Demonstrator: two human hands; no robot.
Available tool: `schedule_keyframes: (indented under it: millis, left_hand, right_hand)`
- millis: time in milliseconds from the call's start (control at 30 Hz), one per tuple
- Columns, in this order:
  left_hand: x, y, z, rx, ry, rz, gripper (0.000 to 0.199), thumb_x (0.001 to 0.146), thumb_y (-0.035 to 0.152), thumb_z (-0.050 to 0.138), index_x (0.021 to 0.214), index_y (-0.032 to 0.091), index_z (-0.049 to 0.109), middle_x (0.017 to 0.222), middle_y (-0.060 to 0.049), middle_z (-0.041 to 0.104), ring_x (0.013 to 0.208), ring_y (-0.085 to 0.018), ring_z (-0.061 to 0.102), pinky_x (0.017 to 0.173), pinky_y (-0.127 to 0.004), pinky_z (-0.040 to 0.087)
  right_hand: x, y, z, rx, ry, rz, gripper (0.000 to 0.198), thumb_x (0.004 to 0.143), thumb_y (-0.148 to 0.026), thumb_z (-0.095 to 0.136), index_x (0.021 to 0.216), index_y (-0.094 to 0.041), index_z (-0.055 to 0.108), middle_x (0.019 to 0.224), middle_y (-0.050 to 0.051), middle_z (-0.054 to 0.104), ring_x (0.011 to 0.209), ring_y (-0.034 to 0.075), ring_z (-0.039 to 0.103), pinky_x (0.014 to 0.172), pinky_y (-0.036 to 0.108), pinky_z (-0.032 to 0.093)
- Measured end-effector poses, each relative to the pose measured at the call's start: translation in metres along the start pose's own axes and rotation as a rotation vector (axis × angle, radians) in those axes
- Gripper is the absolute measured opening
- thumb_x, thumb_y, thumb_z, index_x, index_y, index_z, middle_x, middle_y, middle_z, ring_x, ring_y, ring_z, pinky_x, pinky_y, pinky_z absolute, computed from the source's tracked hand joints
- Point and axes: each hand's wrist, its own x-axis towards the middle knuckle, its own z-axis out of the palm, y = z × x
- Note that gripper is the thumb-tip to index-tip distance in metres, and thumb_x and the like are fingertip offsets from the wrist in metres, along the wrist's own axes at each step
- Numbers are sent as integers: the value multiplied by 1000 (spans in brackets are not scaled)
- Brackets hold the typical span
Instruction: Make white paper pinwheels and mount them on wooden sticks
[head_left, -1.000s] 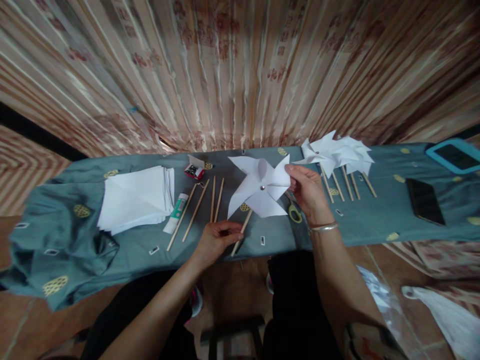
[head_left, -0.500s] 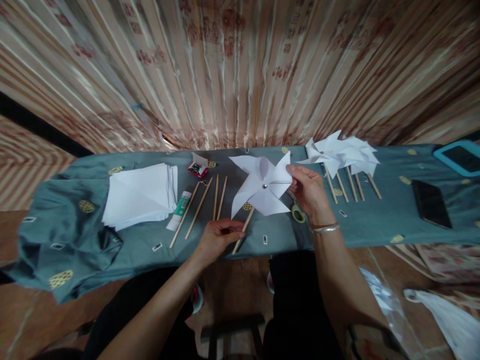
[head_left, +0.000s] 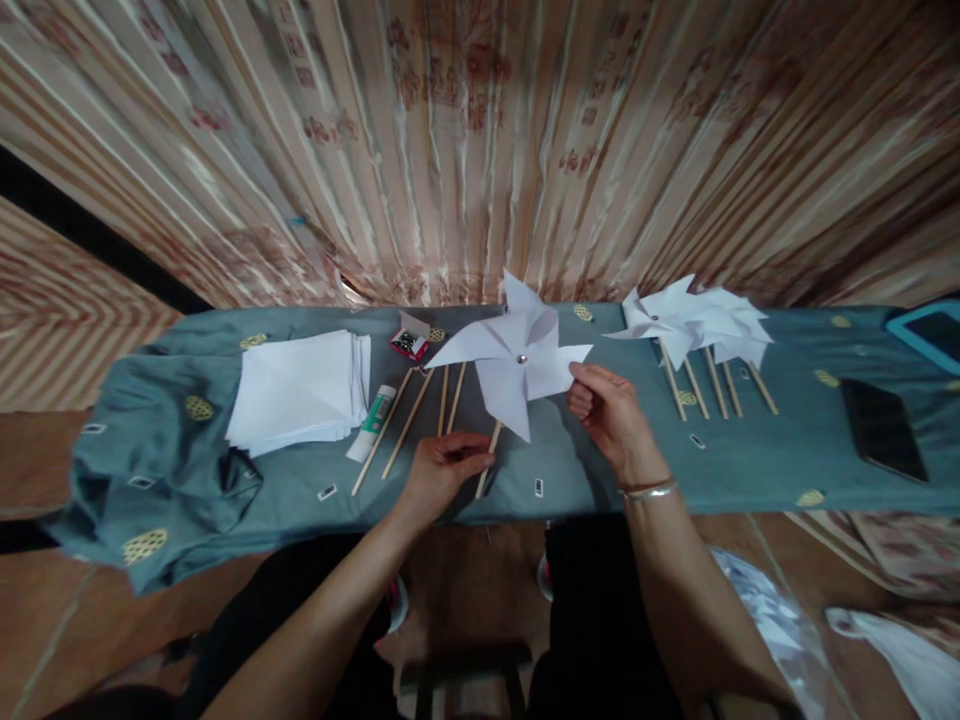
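Note:
A white paper pinwheel [head_left: 517,365] with a shiny pin at its centre is held up over the table. Its wooden stick is pinched low down between the thumb and fingers of my left hand [head_left: 448,472]. My right hand [head_left: 611,405] has thumb and fingertips closed at the tip of the pinwheel's right blade. Left of the pinwheel, several bare wooden sticks [head_left: 407,424] lie beside a glue stick [head_left: 373,423]. A small open red box [head_left: 409,340] of pins sits behind them.
A stack of white paper [head_left: 296,392] lies on the left of the green tablecloth [head_left: 570,470]. Several finished pinwheels [head_left: 697,320] lie to the right. Farther right are a black phone [head_left: 883,428] and a blue-framed device [head_left: 930,335]. A curtain [head_left: 450,150] hangs behind the table.
The pinwheel's blades have turned about the pin, and my right hand has moved slightly down with a blade tip. My left hand keeps its hold on the stick. The camera view has shifted a little.

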Motion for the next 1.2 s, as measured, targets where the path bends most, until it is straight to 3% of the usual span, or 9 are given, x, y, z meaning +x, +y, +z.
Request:
schedule_keyframes:
  millis: [300,600,733,833,967,1200]
  left_hand:
    - [5,-7,-2,-51,40,42,23,53,30,81,73,17,77,75,-4,75,71,-19,67,73,-29,51]
    - [5,-2,2,-104,58,30,24,55,27,82,76,18,77,77,-3,76,73,-18,67,77,-30,51]
    - [5,5,7,-144,67,28,24,54,27,83,76,17,77,75,-3,75,72,-17,66,75,-29,50]
    - [7,10,10,-202,79,59,24,53,28,83,74,17,77,75,-3,75,73,-18,66,76,-29,50]
    - [10,14,14,-267,110,81,23,52,26,84,71,16,77,72,-4,74,71,-17,65,75,-29,50]
    - [14,14,27,-387,88,44,25,49,21,85,72,16,76,70,-3,74,67,-14,64,72,-27,50]
  right_hand:
    - [-15,15,17,101,-60,114,43,60,-33,85,53,-19,46,46,-9,34,43,3,28,39,19,21]
    - [-28,25,34,45,-109,180,34,57,-41,85,58,-15,63,48,-6,42,44,3,26,39,22,18]
    - [-31,30,33,-163,-163,84,42,59,-56,80,63,-16,69,47,-5,47,45,6,32,43,23,22]
    - [-34,33,30,-407,-216,-28,38,61,-53,79,67,-17,69,58,-1,59,53,9,43,48,23,31]
    - [-40,39,28,-712,-299,-85,29,72,-46,72,72,-18,69,61,-2,60,54,10,45,50,23,32]
    - [-47,34,28,-805,-275,-173,22,80,-37,63,71,-18,66,59,-3,58,53,10,48,51,22,34]
